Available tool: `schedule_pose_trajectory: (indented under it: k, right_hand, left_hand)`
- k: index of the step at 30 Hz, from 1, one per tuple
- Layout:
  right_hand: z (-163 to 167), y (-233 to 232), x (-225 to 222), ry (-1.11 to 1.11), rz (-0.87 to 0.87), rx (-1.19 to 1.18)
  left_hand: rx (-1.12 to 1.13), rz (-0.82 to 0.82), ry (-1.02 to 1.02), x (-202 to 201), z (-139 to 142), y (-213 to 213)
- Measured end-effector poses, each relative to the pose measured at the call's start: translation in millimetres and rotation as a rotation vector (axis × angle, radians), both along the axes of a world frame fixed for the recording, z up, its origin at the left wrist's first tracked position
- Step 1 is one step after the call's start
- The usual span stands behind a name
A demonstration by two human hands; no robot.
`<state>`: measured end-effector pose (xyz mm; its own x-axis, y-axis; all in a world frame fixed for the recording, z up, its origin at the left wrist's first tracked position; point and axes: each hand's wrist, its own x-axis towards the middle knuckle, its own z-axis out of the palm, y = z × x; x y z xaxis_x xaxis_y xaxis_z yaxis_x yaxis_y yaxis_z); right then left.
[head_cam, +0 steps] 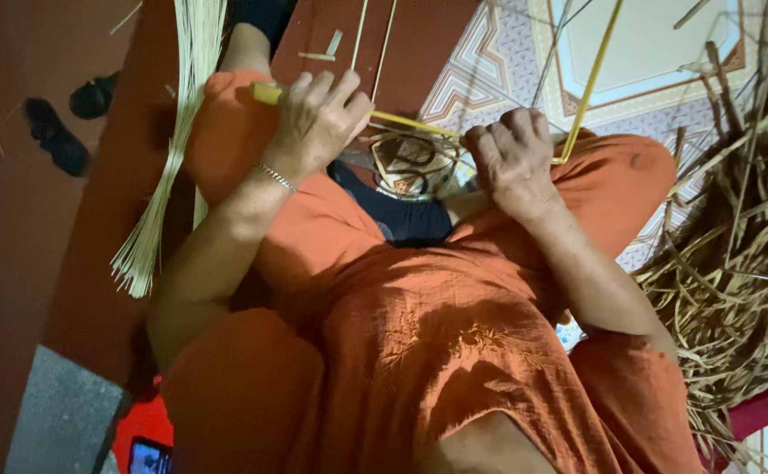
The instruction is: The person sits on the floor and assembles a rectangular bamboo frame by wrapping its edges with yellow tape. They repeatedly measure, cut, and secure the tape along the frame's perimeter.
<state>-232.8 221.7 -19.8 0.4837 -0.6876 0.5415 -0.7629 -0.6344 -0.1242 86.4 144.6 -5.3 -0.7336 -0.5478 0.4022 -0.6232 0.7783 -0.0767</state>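
We see a smooth, pale yellow cane strip (pixel 590 83) and a bundle of thin, matt straw-coloured splints (pixel 169 149). We note the orange garment (pixel 419 351) is crinkled woven cloth with embroidery. The heap of shavings (pixel 735 246) looks dry, fibrous and rough.

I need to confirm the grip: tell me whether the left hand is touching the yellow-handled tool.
Touching. The head view shows the left hand with fingers curled around the yellow-handled tool, whose yellow end sticks out past the knuckles.
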Motion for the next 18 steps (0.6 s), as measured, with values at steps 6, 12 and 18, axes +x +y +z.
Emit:
schedule_pose_trajectory:
  k: [6,12,18]
  right_hand:
    - [10,0,-13,0.099,0.043,-0.073]
    - [-9,9,-24,0.018,0.070,0.030]
    - [-18,-36,-42,0.135,0.094,-0.119]
  left_hand:
    - [0.094,-0.027,-0.026,-6,0,12]
    - [0.073,-0.023,0.013,-3,19,48]
    - [0.114,0.022,0.072,-13,27,52]
